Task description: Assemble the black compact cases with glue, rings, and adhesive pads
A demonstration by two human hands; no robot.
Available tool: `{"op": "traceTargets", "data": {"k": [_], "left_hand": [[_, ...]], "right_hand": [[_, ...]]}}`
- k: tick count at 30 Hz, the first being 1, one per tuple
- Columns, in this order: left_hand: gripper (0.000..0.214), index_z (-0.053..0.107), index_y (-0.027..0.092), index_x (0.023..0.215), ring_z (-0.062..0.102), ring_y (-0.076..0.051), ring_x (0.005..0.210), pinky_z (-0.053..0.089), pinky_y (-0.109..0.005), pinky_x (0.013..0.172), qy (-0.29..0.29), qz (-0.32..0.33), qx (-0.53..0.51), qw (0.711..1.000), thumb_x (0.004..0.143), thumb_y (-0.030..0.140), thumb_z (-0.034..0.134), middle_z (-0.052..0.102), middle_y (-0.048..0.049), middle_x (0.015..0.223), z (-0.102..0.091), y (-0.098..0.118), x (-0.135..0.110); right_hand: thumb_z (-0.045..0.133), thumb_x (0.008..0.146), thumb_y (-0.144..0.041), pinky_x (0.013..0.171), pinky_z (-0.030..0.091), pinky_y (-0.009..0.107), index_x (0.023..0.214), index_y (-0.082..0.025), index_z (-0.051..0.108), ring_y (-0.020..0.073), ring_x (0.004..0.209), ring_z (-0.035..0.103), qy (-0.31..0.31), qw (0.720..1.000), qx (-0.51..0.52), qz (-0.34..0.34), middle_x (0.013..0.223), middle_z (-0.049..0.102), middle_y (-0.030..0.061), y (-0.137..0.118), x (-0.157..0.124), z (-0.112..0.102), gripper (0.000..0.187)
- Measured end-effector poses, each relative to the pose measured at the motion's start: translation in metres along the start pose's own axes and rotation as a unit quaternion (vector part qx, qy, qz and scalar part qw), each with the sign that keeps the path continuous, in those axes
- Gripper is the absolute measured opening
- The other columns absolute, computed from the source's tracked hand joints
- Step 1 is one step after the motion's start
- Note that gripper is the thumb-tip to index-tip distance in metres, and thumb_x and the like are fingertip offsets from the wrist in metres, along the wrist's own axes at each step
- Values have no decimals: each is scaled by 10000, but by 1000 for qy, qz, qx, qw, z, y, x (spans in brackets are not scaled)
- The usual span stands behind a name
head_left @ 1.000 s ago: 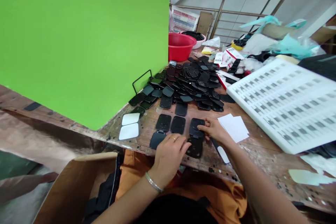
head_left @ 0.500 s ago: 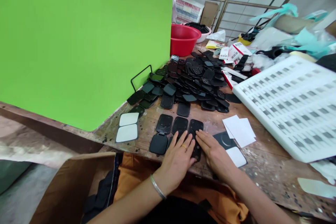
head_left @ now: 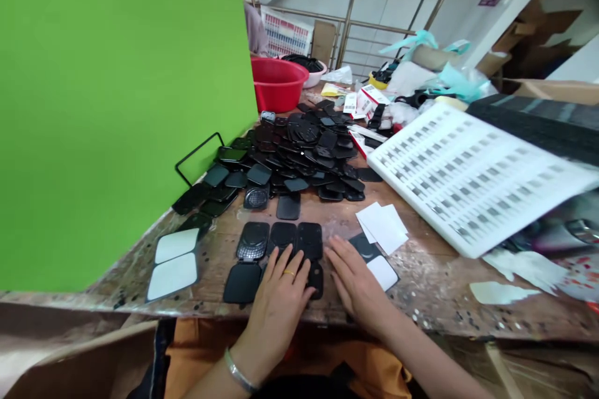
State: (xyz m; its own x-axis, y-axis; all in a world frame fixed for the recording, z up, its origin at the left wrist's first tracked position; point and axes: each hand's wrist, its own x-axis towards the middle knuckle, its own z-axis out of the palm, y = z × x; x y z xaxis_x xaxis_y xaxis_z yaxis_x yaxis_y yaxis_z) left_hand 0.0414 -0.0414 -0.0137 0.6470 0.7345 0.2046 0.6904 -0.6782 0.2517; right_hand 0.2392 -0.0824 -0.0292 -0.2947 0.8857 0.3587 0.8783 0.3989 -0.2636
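Observation:
Three open black hinged cases (head_left: 281, 243) lie side by side near the front edge of the worn wooden table (head_left: 435, 287). My left hand (head_left: 281, 293) lies flat on the middle and right cases, fingers stretched out, a ring on one finger. My right hand (head_left: 353, 277) rests flat just to their right, fingers together and extended, beside a black case with a white mirror piece (head_left: 380, 262). Neither hand grips anything.
A big heap of black cases (head_left: 299, 149) covers the table's middle. Two white mirror pieces (head_left: 174, 259) lie at the left, white paper slips (head_left: 382, 224) to the right, then a white slotted tray (head_left: 468, 174). A red basin (head_left: 276, 82) stands behind. A cardboard box (head_left: 79, 361) sits lower left.
The camera has swung to the right. Both hands have stayed flat on the row of cases; a second ago the right hand was pinching the right-hand case.

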Motion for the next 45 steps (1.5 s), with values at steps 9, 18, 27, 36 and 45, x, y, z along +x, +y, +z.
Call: {"op": "traceTargets", "data": {"k": [9,18,27,36,45], "left_hand": [[483,512,224,1324,276,-337,1388,298,-560,1110,-15,10,48,999,850,245,605,345,-125,1496,-4,7,19],[531,477,272,1343,361,-328,1348,327,-578,1083,-52,-11,33,998,832,256,619,408,-93,1465,2,-3,14],[568,482,286,1330,338,-329,1361,321,-587,1085,-47,-16,10,999,795,246,666,400,-85,1471,6,-7,10],[594,516,282,1299,365,-356,1340,343,-611,1066,-31,-23,25,999,749,321,738,444,-96,1439,5,-5,9],[502,561,229,1251,318,-351,1366,303,-608,1088,-4,-48,-78,996,773,272,710,462,-124,1419,0,-3,12]], "right_hand": [[543,885,-428,1044,261,650,1424,-251,395,390,1397,194,-40,970,-169,168,1518,275,129,62,-26,-8,587],[394,939,-358,996,402,552,1373,-270,473,347,1341,354,-78,966,-172,175,1456,404,95,130,-81,-28,450],[427,915,-270,936,491,421,1126,-188,641,256,1081,578,57,989,-75,116,1160,632,112,113,-4,-51,312],[485,886,-120,839,490,412,1040,-137,675,260,918,582,58,990,-119,40,1001,676,133,114,119,2,246],[415,922,-79,944,495,422,1309,-175,543,241,1143,564,146,986,-73,-23,1234,605,127,102,17,-15,418]]}}
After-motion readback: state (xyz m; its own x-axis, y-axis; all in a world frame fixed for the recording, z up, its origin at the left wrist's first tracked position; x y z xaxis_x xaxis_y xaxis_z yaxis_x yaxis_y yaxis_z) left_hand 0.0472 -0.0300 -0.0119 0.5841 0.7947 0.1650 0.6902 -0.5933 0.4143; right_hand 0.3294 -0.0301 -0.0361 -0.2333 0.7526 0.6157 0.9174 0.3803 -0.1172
